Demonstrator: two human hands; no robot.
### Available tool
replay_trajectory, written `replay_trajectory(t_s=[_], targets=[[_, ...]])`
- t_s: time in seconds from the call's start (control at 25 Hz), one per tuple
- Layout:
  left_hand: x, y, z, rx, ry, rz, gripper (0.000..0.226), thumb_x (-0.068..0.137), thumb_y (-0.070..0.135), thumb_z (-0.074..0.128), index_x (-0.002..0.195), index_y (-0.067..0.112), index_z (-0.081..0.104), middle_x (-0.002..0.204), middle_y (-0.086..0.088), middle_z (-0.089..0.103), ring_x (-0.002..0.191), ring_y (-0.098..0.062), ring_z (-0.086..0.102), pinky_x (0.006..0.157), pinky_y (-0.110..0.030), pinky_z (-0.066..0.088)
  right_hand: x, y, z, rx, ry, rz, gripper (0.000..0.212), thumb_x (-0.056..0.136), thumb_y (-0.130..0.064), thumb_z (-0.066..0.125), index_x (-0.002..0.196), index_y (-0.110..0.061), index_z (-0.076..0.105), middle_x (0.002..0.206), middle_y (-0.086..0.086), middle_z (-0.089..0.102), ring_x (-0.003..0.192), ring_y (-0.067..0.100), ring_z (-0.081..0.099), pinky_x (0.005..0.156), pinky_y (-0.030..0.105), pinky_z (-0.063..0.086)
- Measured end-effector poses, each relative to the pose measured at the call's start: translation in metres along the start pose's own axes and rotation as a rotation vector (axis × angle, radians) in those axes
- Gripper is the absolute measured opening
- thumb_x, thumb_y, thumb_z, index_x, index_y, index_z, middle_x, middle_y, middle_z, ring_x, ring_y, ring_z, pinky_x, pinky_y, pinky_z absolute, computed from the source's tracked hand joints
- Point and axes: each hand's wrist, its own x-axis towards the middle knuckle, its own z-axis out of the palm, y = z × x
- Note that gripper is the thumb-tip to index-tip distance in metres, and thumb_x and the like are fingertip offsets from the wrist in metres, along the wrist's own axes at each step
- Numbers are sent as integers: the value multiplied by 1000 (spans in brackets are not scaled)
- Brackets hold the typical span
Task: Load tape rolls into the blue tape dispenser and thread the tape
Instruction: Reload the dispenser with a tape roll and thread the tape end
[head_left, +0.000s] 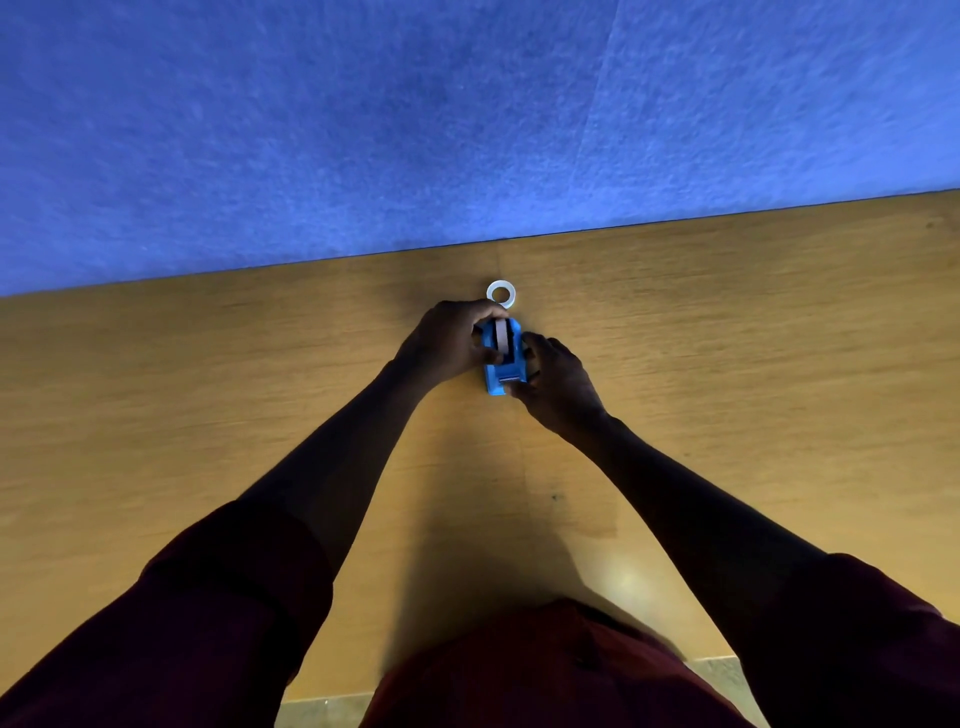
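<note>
The blue tape dispenser (500, 375) sits on the wooden table (727, 338), its cutter end toward me. A pale tape roll (502, 336) stands on edge in its cradle. My left hand (452, 345) wraps the dispenser's left side and far end, thumb touching the roll. My right hand (557, 384) grips the right side and the cutter end. A second white tape roll (501, 293) lies flat on the table just beyond the dispenser, untouched. I cannot see a loose tape end.
A blue felt-covered wall (467, 114) rises right behind the table's far edge. Bare wood stretches left and right of the hands. The table's near edge and a strip of floor (727, 670) show beside my torso.
</note>
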Motion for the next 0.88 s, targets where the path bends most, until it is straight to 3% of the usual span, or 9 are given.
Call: replay_trajectory(t_s=[0.2,0.44,0.68,0.88], targets=[[1,-4,-1,-15,-28,22,67,74,26,88,135,21,60,125,0,69,111,-16,66,90,-30,55,1,-1,-7,38,-45,-2,70,79,-32,82,137,-17,46,124,9,60,107,21,63,78,29,55],[-15,-14,2,-32,-147,-15,102,68,33,91,152,22,36,149,0,51,135,-18,51,107,-41,49,1,-12,-21,-5,95,-186,62,84,-23,78,138,-21,49,126,4,59,105,15,61,78,27,56],[-25,-7,19,73,-40,36,110,63,40,92,152,20,31,150,1,48,136,-18,48,103,-41,52,10,-24,-20,-196,39,-268,50,84,-13,76,130,-16,57,123,5,60,107,20,63,81,33,58],[-26,-7,20,35,-33,6,112,60,43,91,152,26,30,150,4,48,135,-15,48,103,-35,48,21,-33,-26,-202,52,-253,34,88,-12,71,120,-12,62,117,8,62,98,24,66,78,38,58]])
